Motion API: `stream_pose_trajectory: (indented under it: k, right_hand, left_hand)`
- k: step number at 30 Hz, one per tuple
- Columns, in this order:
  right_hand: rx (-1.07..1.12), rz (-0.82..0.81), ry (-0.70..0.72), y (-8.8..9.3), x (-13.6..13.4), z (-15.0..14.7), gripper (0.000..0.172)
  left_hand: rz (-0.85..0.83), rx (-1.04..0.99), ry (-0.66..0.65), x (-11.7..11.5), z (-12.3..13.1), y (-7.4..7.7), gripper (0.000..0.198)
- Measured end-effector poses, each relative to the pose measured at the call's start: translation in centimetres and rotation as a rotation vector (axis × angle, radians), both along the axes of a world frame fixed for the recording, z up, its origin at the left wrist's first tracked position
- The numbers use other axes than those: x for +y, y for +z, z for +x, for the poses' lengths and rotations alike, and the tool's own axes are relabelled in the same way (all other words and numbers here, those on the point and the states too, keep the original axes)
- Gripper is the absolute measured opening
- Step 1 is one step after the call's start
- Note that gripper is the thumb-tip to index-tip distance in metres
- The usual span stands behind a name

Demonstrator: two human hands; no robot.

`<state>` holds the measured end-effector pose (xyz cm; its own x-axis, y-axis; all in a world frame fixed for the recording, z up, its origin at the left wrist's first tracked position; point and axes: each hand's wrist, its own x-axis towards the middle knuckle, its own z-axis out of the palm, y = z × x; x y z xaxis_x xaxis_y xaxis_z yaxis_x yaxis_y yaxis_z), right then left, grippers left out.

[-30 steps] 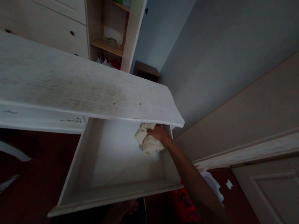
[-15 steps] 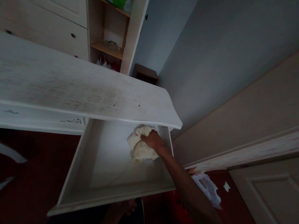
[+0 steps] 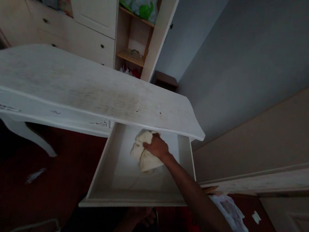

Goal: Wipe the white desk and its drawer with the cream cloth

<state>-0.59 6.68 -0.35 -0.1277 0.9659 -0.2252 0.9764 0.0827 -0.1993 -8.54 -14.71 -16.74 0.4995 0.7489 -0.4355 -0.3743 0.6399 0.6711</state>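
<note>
A cream cloth (image 3: 144, 154) lies bunched on the floor of a pulled-out white drawer (image 3: 100, 177). My right hand (image 3: 158, 146) grips it, fingers closed over its right side and my forearm crossing the drawer's right front corner. Below the drawer's front panel, in shadow, is my left hand (image 3: 143, 216). Its fingers look curled, and whatever they may hold is hidden. The drawer belongs to a long white table (image 3: 145, 96), whose top has dark smudges and a few small specks.
Behind the table stand a white cabinet (image 3: 91, 30) and open shelves with a green-and-white bag (image 3: 145, 3). A wall rises close on the right. On the dark red floor lie a plastic bag (image 3: 231, 216) and paper scraps. A curved table leg (image 3: 26, 133) is at left.
My right hand has moved the cloth leftward within the drawer. The camera view has turned left, showing more of the table. My left hand stays below the drawer front.
</note>
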Motion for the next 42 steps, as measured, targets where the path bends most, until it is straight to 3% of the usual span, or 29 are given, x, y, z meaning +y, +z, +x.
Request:
stream_pose_trajectory:
  k: [6,11,19,25,32,38,42]
  right_hand:
    - [0.014,0.090,0.084,0.0,0.7,-7.5,0.060]
    - [0.012,0.125,0.240,0.0,1.0,-10.4,0.057]
    - [-0.090,0.040,0.655,0.6,1.9,-9.3,0.045]
    - [-0.133,0.020,0.913,0.3,-1.1,-8.5,0.040]
    - [-0.086,-0.097,0.997,0.0,-6.0,-8.0,0.032]
    - [-0.071,-0.033,1.081,0.4,-8.1,-9.0,0.023]
    - [-0.107,-0.080,1.183,1.0,-8.3,-9.6,0.022]
  left_hand:
    - [0.047,-0.024,0.006,-0.1,-0.2,0.1,0.073]
    - [0.063,-0.006,0.004,-0.1,-0.3,0.7,0.070]
    - [0.059,0.025,0.034,-0.3,-0.1,1.7,0.067]
    - [0.086,0.058,0.026,0.0,-0.6,3.2,0.062]
    - [0.062,0.066,0.026,0.0,-0.6,3.9,0.063]
    - [0.058,0.061,0.040,-0.1,-0.6,3.9,0.060]
    - [0.044,0.071,0.032,0.0,-0.5,3.3,0.063]
